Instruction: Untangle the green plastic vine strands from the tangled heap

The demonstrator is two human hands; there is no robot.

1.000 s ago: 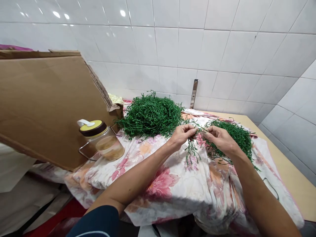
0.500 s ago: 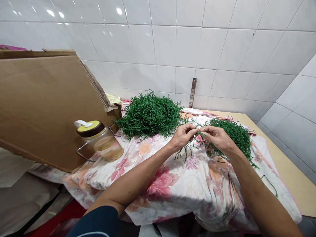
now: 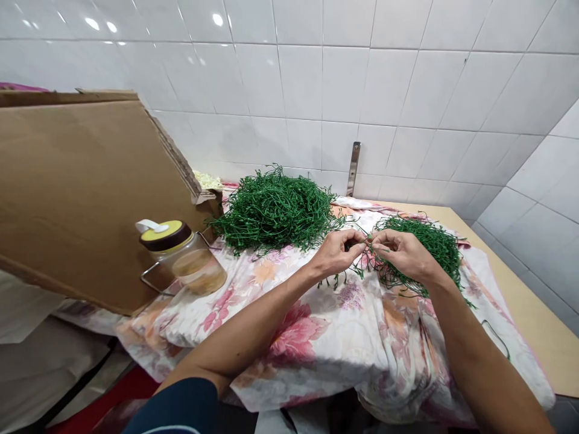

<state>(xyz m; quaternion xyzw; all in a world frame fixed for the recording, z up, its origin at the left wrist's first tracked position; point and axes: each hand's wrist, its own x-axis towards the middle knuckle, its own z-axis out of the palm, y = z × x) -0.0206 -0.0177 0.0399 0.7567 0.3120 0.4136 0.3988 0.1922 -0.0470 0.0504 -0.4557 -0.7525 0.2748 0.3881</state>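
Thin green artificial stems (image 3: 337,279) with small forked tips hang from between my fingers. My left hand (image 3: 340,250) pinches them with thumb and forefinger. Close beside it, my right hand (image 3: 400,252) is also closed in a pinch on green stems, its fingertips almost touching the left ones. A large tangled heap of green stems (image 3: 278,208) lies behind and left of my left hand. Just behind my right hand is a smaller pile of green stems (image 3: 425,241), partly covered by that hand. Exactly how the stems run between the fingertips is too small to make out.
A floral cloth (image 3: 294,337) covers much of the wooden table (image 3: 538,325). To the left, a jar (image 3: 194,265) with a yellow-and-brown lid leans in front of a big cardboard box (image 3: 85,199). A metal strip (image 3: 353,169) stands against the tiled wall (image 3: 298,84).
Both hands have shifted slightly right, and their fingertips have drawn a little apart. The stems hanging below my left hand have changed position. The piles look the same.
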